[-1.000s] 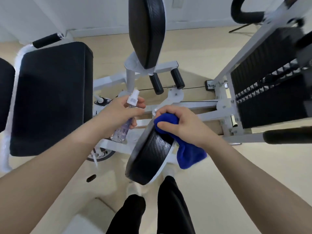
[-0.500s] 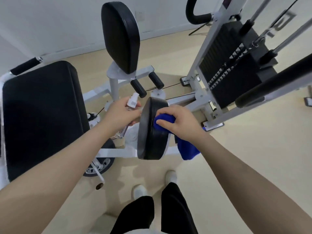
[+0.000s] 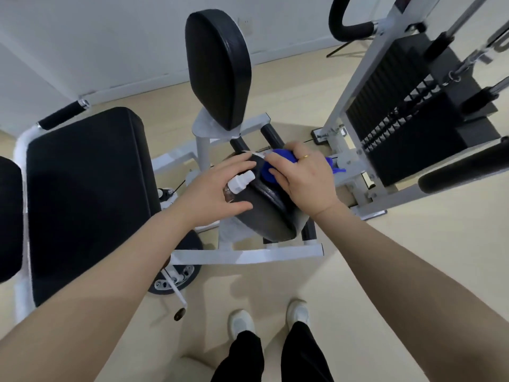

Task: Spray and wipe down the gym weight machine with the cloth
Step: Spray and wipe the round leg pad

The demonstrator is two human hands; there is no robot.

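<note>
Left hand [image 3: 213, 193] holds the spray bottle [image 3: 239, 184], fingers [image 3: 237, 164] stretched onto the black pad [image 3: 264, 210]. At its 3 o'clock, right hand [image 3: 303, 177] presses the blue cloth [image 3: 271, 172] on the pad, fingers [image 3: 278, 164] curled over it. No writing is readable.

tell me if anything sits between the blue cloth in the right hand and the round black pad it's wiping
Nothing visible does. The right hand presses the blue cloth straight onto the round black vinyl pad. The left hand, holding the small clear spray bottle with a white cap, rests on the pad's left side, off the cloth.
</note>
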